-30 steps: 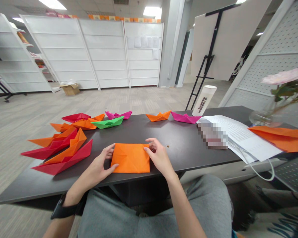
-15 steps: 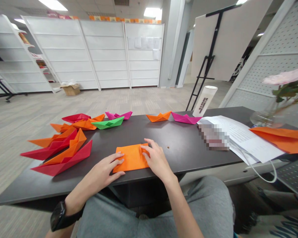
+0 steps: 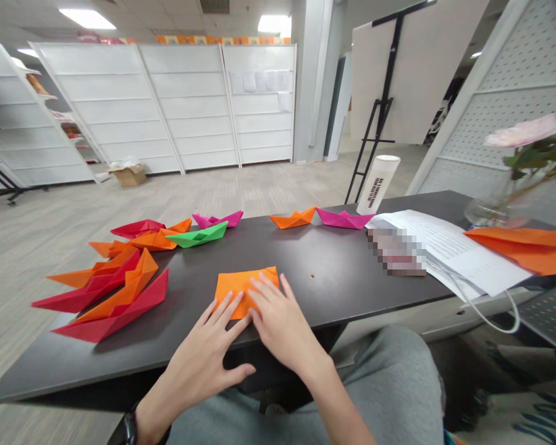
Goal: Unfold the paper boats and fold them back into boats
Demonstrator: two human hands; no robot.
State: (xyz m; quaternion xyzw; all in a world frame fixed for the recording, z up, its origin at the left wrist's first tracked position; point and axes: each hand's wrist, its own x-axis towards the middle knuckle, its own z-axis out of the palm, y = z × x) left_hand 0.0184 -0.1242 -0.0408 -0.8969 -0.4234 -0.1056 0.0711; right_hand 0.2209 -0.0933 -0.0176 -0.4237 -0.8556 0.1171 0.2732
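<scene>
A folded orange sheet of paper (image 3: 234, 281) lies flat near the front edge of the dark table (image 3: 352, 290). My left hand (image 3: 206, 352) rests its fingertips on the sheet's lower left part, fingers spread and thumb stretched out over the table edge. Across the right part of the same paper lies my right hand (image 3: 280, 321), its fingers extended and apart. Both hands are open, and they cover the lower portion of the sheet.
Folded paper boats, red (image 3: 115, 312), orange (image 3: 143, 272) and green (image 3: 198, 235), crowd the left side. An orange boat (image 3: 293, 218) and a magenta boat (image 3: 343, 219) sit at the back, near a white bottle (image 3: 379, 185). Printed sheets (image 3: 472, 259) and a flower vase (image 3: 491, 210) are right.
My left hand has shifted from the paper's left edge onto its lower part. My right hand has come left from the right edge, and its fingers have straightened over the sheet.
</scene>
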